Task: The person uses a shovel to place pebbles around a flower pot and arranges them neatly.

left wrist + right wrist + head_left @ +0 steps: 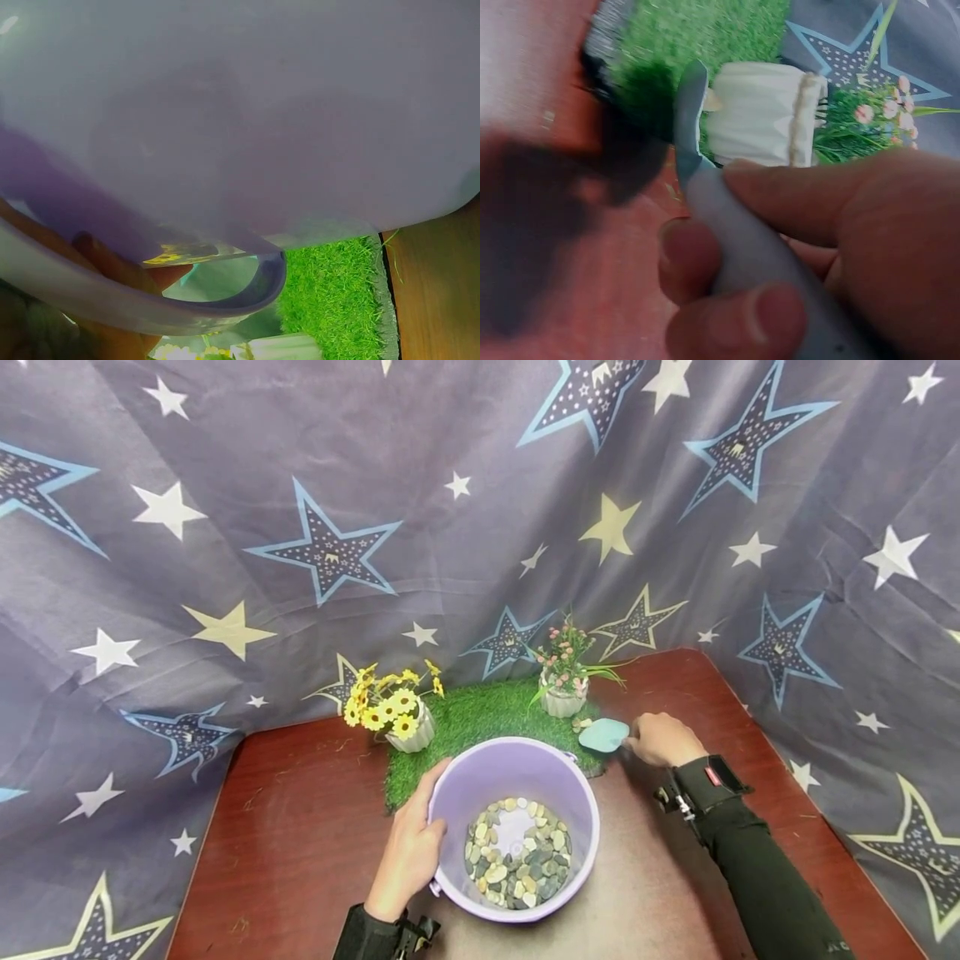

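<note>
My left hand (411, 847) grips the left side of a purple bucket (471, 777), which stands in front of me with its mouth towards the head camera. Pebbles (536, 870) in white, tan and grey lie over its bottom, and a patch of bare bottom shows among them. In the left wrist view the fingers (112, 264) pass behind the bucket's curved handle (217, 304). My right hand (663, 739) holds a small shovel with a light blue blade (604, 736); its fingers wrap the pale handle (739, 232). A few pebbles (582, 724) show beside the blade.
Behind the bucket lies a green artificial grass mat (480, 714) on the reddish-brown table (300, 827). Yellow flowers in a white pot (415, 731) stand at its left, pink ones in a white pot (562, 700) at its right. A star-patterned curtain (450, 560) hangs around the table.
</note>
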The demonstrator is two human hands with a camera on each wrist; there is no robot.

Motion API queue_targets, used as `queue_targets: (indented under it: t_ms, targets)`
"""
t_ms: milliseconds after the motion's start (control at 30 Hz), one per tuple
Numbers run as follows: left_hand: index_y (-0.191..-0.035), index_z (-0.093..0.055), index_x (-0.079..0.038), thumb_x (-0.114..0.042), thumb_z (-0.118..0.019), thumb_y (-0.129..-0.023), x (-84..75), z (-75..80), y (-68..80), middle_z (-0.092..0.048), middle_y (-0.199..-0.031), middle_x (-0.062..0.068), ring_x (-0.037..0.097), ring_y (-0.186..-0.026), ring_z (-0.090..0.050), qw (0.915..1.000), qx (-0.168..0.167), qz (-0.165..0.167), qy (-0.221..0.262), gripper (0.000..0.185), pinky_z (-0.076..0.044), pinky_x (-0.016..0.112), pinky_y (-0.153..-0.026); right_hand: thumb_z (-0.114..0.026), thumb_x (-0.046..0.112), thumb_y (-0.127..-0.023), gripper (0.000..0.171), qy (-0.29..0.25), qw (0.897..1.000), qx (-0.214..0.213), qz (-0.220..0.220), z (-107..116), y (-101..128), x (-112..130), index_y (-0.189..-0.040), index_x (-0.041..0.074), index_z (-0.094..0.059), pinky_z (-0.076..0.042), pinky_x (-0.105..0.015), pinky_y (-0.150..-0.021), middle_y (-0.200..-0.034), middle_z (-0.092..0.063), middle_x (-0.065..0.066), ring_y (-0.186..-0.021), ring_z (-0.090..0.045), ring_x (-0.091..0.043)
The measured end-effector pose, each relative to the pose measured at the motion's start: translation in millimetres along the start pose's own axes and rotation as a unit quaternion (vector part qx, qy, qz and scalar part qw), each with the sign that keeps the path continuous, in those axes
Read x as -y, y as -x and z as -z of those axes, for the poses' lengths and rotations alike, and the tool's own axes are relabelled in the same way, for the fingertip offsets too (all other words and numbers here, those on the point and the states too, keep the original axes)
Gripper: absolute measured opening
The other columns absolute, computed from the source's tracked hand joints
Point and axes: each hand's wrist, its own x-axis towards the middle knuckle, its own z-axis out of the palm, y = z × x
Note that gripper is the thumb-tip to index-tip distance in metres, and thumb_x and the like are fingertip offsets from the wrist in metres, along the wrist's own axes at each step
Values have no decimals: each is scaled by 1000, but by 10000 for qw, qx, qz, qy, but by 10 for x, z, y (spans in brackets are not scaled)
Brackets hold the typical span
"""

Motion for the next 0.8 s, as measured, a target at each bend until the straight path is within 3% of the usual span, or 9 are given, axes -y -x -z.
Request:
queue_targets:
  t_ms: [200, 433, 633, 800]
  targets:
    - [-156, -45, -25, 11, -53, -80, -2, 0, 5, -53, -155, 11, 40, -131, -59, 10000, -17, 36, 46, 85, -50, 63, -106, -67, 24, -93, 20, -83, 9995, -293, 14, -129, 68, -12, -85, 6, -72, -53, -55, -66, -85, -73, -15, -80, -69, -37]
    - [-156, -44, -26, 12, -53, -81, 11, -21, 10, -53, -156, 10, 40, -132, -58, 10000, 0, -6, 58, 85, -49, 63, -106, -66, 24, -93, 22, 101, 9988, -467, -136, -133, -16, -23, -86, 5, -72, -55, -61, -71, -94, -74, -22, -88, -70, -46]
    - [-156, -45, -24, 13, -53, -80, 4, -13, 12, -54, -155, 10, 39, -132, -58, 10000, -8, -24, 69, 85, -49, 63, -106, -67, 24, -93, 26, 348, 9980, -513, -108, -39, -84, 40, -71, 9, -61, -55, -59, -69, -84, -71, -18, -82, -70, -42]
    - [-156, -45, -22, 13, -52, -79, -1, -22, 6, -53, -155, 10, 38, -133, -58, 10000, 9, -46, 81, 84, -49, 61, -107, -68, 24, -92, 28, 506, 9984, -226, -113, 98, -74, 60, -69, 10, -61, -53, -55, -67, -81, -68, -13, -76, -65, -33]
